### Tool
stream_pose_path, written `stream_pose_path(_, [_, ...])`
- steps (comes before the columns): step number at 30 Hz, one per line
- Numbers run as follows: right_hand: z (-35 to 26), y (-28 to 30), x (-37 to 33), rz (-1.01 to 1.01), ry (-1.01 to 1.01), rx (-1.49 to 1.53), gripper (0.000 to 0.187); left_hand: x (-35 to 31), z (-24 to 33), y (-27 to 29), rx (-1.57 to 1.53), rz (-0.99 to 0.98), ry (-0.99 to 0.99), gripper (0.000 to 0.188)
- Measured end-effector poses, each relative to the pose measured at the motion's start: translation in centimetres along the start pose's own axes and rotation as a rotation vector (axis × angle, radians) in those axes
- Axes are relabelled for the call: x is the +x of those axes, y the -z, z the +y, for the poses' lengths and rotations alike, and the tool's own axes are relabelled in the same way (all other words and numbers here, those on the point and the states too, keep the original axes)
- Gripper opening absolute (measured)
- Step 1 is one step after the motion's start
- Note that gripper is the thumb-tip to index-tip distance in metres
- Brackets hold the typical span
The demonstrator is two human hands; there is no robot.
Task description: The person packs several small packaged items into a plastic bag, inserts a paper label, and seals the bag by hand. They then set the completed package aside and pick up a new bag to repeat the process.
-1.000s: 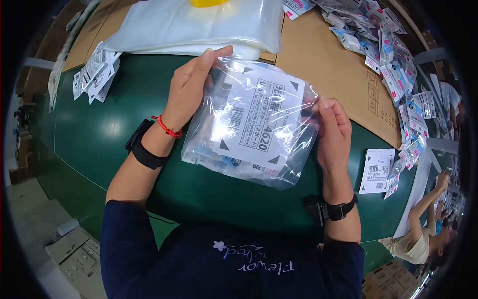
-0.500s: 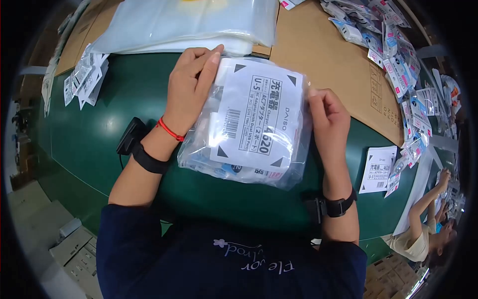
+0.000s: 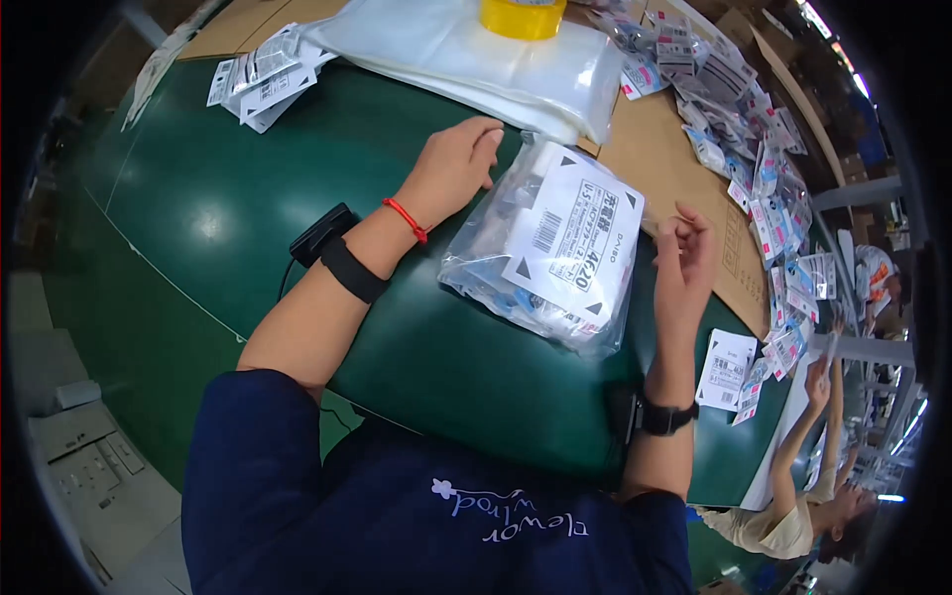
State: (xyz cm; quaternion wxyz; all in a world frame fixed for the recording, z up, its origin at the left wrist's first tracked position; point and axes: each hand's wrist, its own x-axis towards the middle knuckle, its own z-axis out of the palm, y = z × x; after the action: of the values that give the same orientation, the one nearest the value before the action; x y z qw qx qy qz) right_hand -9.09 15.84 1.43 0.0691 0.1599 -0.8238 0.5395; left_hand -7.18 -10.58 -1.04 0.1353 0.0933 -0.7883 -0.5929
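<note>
Surroundings: a stack of clear plastic bags (image 3: 476, 50) is laid at the far edge of the green table (image 3: 248, 198), with one yellow tape roll (image 3: 523, 15) set on top of it; a sheet of brown cardboard (image 3: 674, 169) is spread to the right.
Loose items: a small pile of white labels (image 3: 256, 87) is seen far left; many small packets (image 3: 739, 119) are scattered over the cardboard; one white card (image 3: 726, 369) is lying near the right wrist.
Bag: one clear plastic bag (image 3: 550, 248) is lying on the table between the hands, filled with small blue and white packets and fronted by a white label.
Left hand (image 3: 451, 169): rested loosely curled, empty, touching the bag's far left corner.
Right hand (image 3: 684, 258): raised just beside the bag's right edge, fingers curled, nothing clearly gripped.
Nearby: another person's arms (image 3: 813, 426) are seen at the right.
</note>
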Motion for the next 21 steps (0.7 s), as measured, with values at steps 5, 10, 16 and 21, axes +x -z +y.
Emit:
stream_pose_path(5, [-7.3,-3.6,-3.3,-0.183,0.566,-0.752,0.037,-2.0,0.0,0.6,0.224,-0.116,-0.104,0.028])
stream_pose_path(10, [-6.5,-5.3,-4.7,-0.321,0.528,-0.877,0.031,-1.6,-0.3,-0.9,0.329,-0.059,-0.319,0.027])
stream_pose_path(16, [-5.7,-6.6,-4.5,-0.266,0.537,-0.742,0.031,-1.2,-1.0,-0.6,0.26,-0.043,-0.275,0.029])
stream_pose_path(21, [-4.6,-6.0,-4.6,-0.258,0.539,-0.652,0.039,-0.1,-0.8,0.8,0.093,-0.102,-0.072,0.047])
